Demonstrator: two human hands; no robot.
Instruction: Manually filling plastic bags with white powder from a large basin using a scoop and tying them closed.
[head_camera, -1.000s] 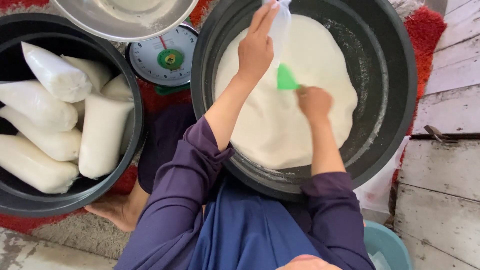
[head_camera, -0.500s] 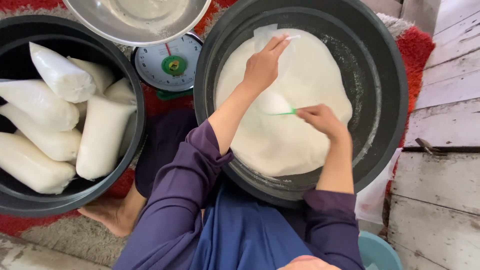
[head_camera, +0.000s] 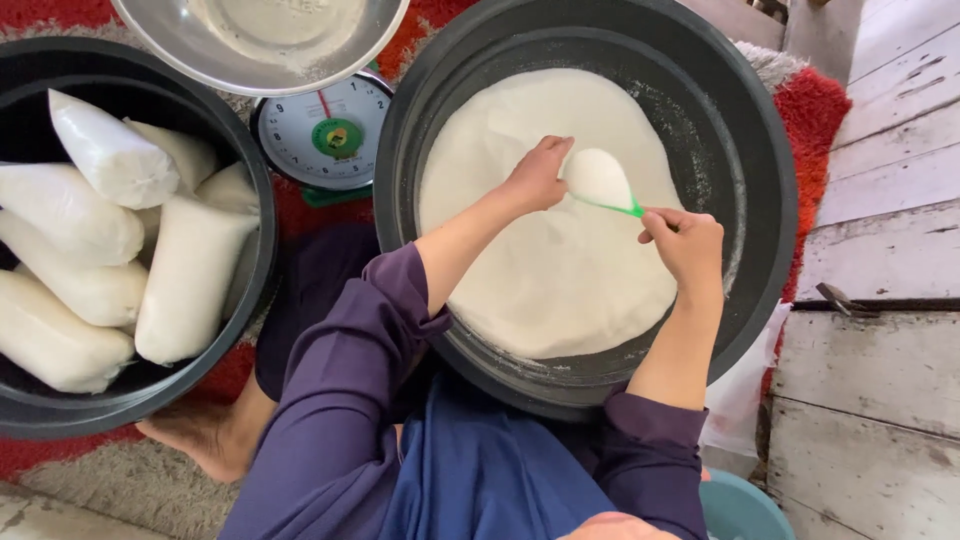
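Right hand (head_camera: 685, 245) pinching green scoop (head_camera: 600, 182) heaped with white powder, left hand (head_camera: 535, 178) curled at bowl

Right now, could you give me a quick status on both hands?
Right hand holds heaped green scoop. Left hand beside it, over white powder. Nothing in the way.

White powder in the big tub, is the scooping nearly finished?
Not nearly. Done: filled white bags lie in the left black tub. In hand: the right hand lifts a heaped green scoop beside the left hand. Left: much white powder.
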